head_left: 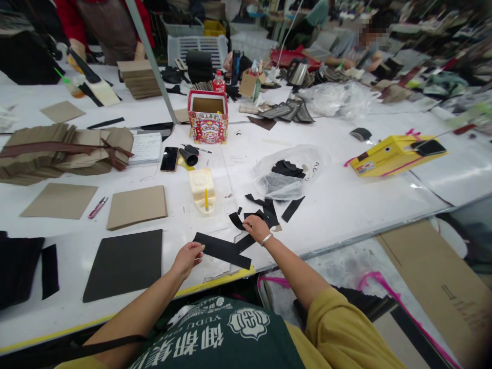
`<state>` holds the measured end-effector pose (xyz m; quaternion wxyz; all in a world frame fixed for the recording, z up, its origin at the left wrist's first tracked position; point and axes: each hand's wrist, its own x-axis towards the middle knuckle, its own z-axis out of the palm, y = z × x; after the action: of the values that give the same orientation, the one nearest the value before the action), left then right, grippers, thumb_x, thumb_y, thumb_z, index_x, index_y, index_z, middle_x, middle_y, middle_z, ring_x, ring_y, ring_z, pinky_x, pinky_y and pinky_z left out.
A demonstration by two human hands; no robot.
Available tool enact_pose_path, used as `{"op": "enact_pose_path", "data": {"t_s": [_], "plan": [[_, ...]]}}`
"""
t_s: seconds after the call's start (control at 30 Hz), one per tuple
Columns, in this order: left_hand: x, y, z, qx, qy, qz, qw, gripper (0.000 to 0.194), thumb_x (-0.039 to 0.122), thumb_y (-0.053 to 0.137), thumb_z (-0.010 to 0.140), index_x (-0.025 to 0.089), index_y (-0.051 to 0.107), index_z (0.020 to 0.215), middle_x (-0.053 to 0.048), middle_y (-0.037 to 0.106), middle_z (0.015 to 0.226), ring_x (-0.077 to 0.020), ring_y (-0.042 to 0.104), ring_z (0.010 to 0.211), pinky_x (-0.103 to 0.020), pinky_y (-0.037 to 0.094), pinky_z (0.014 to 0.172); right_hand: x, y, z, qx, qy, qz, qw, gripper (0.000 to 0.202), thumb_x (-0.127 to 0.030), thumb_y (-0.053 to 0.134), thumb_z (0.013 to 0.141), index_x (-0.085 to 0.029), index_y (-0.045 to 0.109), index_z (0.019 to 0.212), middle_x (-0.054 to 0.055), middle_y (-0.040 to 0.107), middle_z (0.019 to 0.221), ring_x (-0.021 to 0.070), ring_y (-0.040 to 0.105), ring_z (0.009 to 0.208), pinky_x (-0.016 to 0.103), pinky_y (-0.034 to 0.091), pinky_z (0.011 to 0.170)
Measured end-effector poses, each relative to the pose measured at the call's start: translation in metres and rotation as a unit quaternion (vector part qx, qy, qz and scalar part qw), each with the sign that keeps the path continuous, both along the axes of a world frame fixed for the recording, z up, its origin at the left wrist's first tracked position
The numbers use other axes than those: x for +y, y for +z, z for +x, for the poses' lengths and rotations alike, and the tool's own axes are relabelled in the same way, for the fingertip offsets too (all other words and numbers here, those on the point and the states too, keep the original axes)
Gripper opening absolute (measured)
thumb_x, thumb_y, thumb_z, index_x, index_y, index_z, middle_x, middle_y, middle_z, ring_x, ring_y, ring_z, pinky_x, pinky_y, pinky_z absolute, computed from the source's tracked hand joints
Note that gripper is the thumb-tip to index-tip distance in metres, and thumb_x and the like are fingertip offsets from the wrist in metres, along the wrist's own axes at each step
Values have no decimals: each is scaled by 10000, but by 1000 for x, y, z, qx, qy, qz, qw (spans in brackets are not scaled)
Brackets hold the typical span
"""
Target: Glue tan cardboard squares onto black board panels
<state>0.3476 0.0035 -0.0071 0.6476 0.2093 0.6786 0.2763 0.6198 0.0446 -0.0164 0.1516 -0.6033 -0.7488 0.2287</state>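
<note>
My left hand (pixel 189 258) pinches the left end of a long black strip (pixel 223 249) that lies slanting near the table's front edge. To its right, my right hand (pixel 257 228) has its fingers closed on a small curved black piece (pixel 236 221). Another black strip (pixel 246 242) lies beneath that hand and meets the long one. Several loose black pieces (pixel 270 211) are scattered just beyond my right hand. Behind them sits a clear plastic bag (pixel 269 185) with black pieces inside. A cream glue container (pixel 202 187) with a yellow stick stands ahead of my hands.
Left of my hands lie a black sheet (pixel 125 264), beige boards (pixel 137 206) and a pink cutter (pixel 98 207). Farther back are a phone (pixel 169 159), a red patterned box (pixel 208 123) and a yellow box (pixel 395 155). People work across the table.
</note>
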Motion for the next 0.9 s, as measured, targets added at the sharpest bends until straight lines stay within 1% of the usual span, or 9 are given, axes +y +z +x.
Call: {"op": "enact_pose_path", "data": {"t_s": [0.1, 0.23, 0.33, 0.4, 0.47, 0.6, 0.7, 0.77, 0.9], "plan": [[5, 13, 24, -61, -73, 29, 995, 376, 271, 755, 540, 152, 573, 848, -23, 583, 731, -96, 553, 576, -202, 426, 502, -1, 9, -8, 97, -42, -25, 994, 121, -239, 547, 758, -148, 612, 710, 17, 575, 733, 111, 498, 688, 225, 368, 658], [11, 23, 51, -108, -97, 63, 987, 540, 300, 761, 541, 195, 550, 1026, -84, 593, 967, -112, 583, 625, -221, 441, 525, -9, 23, -25, 227, -87, -104, 964, 157, -301, 563, 716, -152, 602, 686, -22, 539, 605, 91, 457, 562, 212, 350, 561], [16, 25, 61, -136, -118, 73, 981, 416, 344, 742, 563, 174, 580, 906, -33, 609, 771, -84, 547, 552, -179, 392, 470, -15, 30, -36, 268, -70, -151, 949, 184, -332, 557, 712, -155, 606, 696, -33, 524, 565, 86, 441, 532, 211, 334, 534], [20, 26, 62, -125, -126, 84, 981, 321, 373, 725, 576, 146, 569, 740, 14, 550, 563, -59, 480, 451, -156, 326, 415, -16, 32, -40, 293, -66, -171, 938, 198, -347, 573, 697, -153, 608, 701, -34, 527, 563, 85, 441, 526, 211, 331, 528], [22, 25, 60, -101, -131, 97, 981, 318, 409, 698, 598, 143, 528, 635, 36, 495, 458, -45, 411, 370, -156, 263, 372, -16, 33, -42, 327, -72, -189, 923, 217, -363, 581, 689, -150, 612, 708, -31, 540, 580, 85, 450, 535, 211, 341, 537], [23, 23, 52, -71, -169, 128, 975, 355, 471, 632, 650, 143, 521, 569, 21, 493, 424, -43, 366, 317, -173, 219, 343, -15, 33, -43, 343, -87, -198, 914, 228, -367, 578, 691, -145, 626, 712, -22, 565, 614, 89, 469, 572, 217, 362, 583], [21, 21, 49, -63, -179, 127, 974, 345, 474, 608, 668, 135, 578, 612, 14, 491, 407, -49, 364, 316, -179, 236, 343, -16, 30, -42, 338, -103, -201, 914, 228, -364, 583, 681, -141, 628, 695, -25, 553, 585, 88, 458, 556, 217, 356, 572], [20, 20, 48, -69, -171, 114, 976, 332, 459, 612, 666, 127, 607, 655, -5, 533, 457, -52, 387, 340, -177, 251, 345, -17, 25, -41, 351, -119, -204, 906, 237, -370, 577, 682, -138, 624, 690, -26, 543, 574, 85, 450, 545, 216, 352, 564], [19, 23, 46, -101, -144, 98, 979, 323, 418, 652, 638, 114, 629, 743, -69, 636, 752, -50, 468, 457, -155, 296, 366, -19, 18, -37, 367, -145, -210, 895, 241, -375, 573, 680, -137, 609, 684, -33, 518, 564, 73, 427, 530, 203, 333, 540]]}}
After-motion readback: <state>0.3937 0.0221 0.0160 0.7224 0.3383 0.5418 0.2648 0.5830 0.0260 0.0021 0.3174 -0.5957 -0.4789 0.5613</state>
